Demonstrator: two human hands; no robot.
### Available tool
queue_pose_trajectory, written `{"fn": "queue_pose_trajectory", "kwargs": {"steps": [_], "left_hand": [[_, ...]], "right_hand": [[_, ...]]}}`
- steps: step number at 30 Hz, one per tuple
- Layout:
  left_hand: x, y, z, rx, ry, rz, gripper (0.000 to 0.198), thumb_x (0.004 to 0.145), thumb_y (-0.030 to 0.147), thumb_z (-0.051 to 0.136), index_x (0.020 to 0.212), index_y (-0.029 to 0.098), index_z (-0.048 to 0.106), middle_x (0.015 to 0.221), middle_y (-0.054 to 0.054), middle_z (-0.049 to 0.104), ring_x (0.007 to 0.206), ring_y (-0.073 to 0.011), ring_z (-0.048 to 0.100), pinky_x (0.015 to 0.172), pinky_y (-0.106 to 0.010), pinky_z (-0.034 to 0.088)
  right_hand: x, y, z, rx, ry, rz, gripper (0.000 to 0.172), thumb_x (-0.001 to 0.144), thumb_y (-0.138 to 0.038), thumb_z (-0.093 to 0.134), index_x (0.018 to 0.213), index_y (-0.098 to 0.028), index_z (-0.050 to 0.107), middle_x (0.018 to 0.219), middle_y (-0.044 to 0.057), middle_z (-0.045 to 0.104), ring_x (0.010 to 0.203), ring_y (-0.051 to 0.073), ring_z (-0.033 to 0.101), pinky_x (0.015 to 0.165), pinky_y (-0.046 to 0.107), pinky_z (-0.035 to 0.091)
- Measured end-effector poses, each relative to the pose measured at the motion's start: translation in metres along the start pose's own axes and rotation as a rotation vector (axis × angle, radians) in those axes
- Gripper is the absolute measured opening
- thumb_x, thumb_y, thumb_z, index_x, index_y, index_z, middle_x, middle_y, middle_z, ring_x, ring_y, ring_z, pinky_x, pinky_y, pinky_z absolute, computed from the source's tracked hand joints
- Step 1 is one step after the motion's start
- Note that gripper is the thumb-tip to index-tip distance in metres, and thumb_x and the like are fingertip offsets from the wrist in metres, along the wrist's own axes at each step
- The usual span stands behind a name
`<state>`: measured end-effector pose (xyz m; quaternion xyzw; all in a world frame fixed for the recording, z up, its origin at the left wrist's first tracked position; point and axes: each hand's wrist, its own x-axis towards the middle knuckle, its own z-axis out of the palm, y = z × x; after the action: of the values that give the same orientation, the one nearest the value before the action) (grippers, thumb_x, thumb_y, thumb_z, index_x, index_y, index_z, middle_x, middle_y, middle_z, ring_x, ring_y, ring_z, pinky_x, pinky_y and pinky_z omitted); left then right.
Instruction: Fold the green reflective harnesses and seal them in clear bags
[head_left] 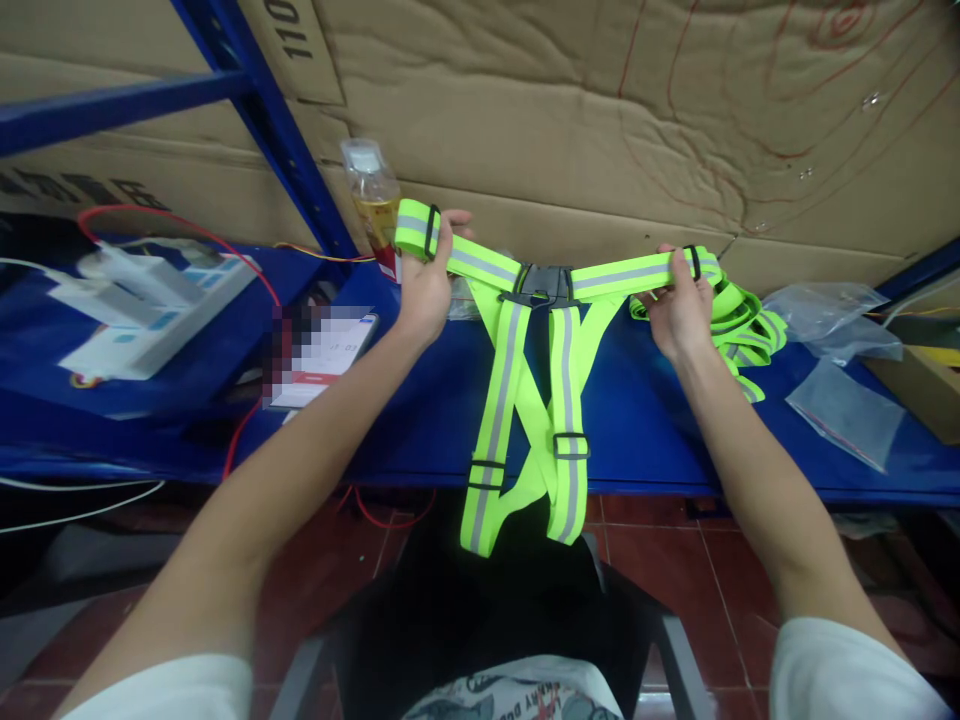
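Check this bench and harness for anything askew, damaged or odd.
Nothing looks damaged or spilled. The harness, stretched between the left hand and right hand, hangs evenly over the bench edge. Only the pile of straps behind the right hand lies tangled.

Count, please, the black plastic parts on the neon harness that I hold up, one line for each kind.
On the neon reflective harness:
Black slide adjusters: 4
Black centre buckle: 1
Total: 5
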<state>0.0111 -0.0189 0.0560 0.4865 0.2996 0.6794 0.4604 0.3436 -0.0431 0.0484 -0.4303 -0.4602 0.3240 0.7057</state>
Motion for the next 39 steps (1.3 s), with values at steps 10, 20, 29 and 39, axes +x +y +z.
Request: {"fn": "queue_pose_trajectory", "kwargs": {"steps": [10,20,29,39], "left_hand": [[-0.016,0.014,0.018,-0.05,-0.017,-0.003,0.025,0.104,0.044,0.068,0.089,0.023,0.07,0.057,0.004,0.048,0.075,-0.0211,0.075,0.089,-0.038,0.066],[-0.03,0.0,0.0,0.704,-0.501,0.351,0.031,0.093,0.039,0.068,0.118,0.02,0.071,0.108,-0.007,0.076,0.103,-0.0275,0.073,0.098,-0.044,0.058],[-0.061,-0.016,0.015,1.142,-0.87,0.329,0.085,0.094,0.056,0.072,0.165,0.017,0.044,0.156,-0.021,0.06,0.142,-0.0425,0.063,0.116,-0.058,0.054],[-0.056,-0.023,0.008,0.99,-0.895,0.318,0.106,0.093,0.057,0.073,0.177,0.017,0.022,0.178,-0.022,0.039,0.161,-0.0413,0.047,0.13,-0.057,0.044]], "right_hand": [[-0.017,-0.022,0.017,0.16,-0.165,0.04,0.041,0.086,-0.069,0.076,0.1,-0.034,0.059,0.082,0.001,0.069,0.101,0.032,0.076,0.092,0.056,0.064],[-0.033,-0.001,0.027,-0.265,-0.344,-0.124,0.062,0.091,-0.084,0.062,0.13,-0.037,0.073,0.089,0.004,0.064,0.1,0.031,0.074,0.09,0.052,0.063],[-0.056,-0.012,0.037,-0.436,-0.555,-0.21,0.057,0.088,-0.08,0.075,0.115,-0.03,0.079,0.111,0.006,0.079,0.104,0.029,0.077,0.104,0.051,0.062],[-0.059,-0.008,0.033,-0.672,-0.763,-0.322,0.034,0.08,-0.05,0.088,0.097,-0.022,0.079,0.093,0.005,0.079,0.081,0.024,0.069,0.075,0.038,0.049]]}}
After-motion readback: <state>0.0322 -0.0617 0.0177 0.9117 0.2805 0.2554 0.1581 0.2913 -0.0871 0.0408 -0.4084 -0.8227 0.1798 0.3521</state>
